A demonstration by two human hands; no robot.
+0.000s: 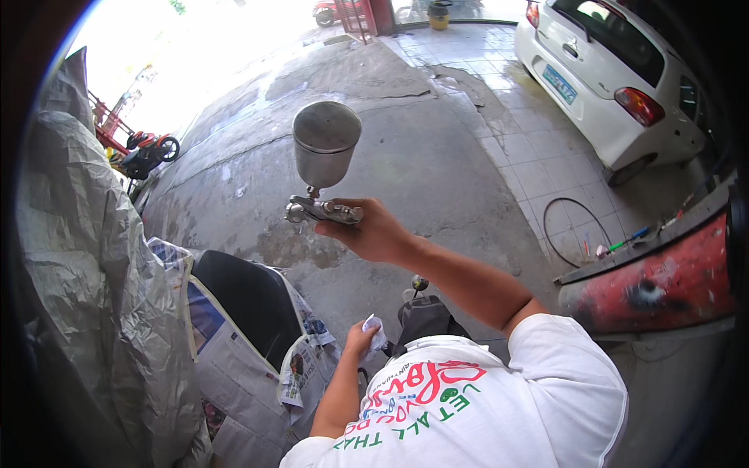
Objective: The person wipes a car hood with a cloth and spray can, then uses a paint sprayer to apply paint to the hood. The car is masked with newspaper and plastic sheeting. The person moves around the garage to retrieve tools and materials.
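My right hand (374, 232) is wrapped round the body of a spray gun (310, 209), out in front of me at arm's length. The gun's metal paint cup (326, 148) sits upright on top, with its lid on; its nozzle end points left. Close to my body, my left hand (360, 341) is closed on a crumpled white cloth or paper (375, 329). To its left is a smooth black panel (243, 300) bordered by masking tape and newspaper (242, 374). The spray gun is apart from this panel.
A wrinkled silver cover (86, 257) hangs along the left. At the right stands a scuffed red panel (655, 281) with a green-handled tool (626, 240) above it, near a black hose (549, 226). Farther off are a white car (597, 93) and a motorcycle (148, 152).
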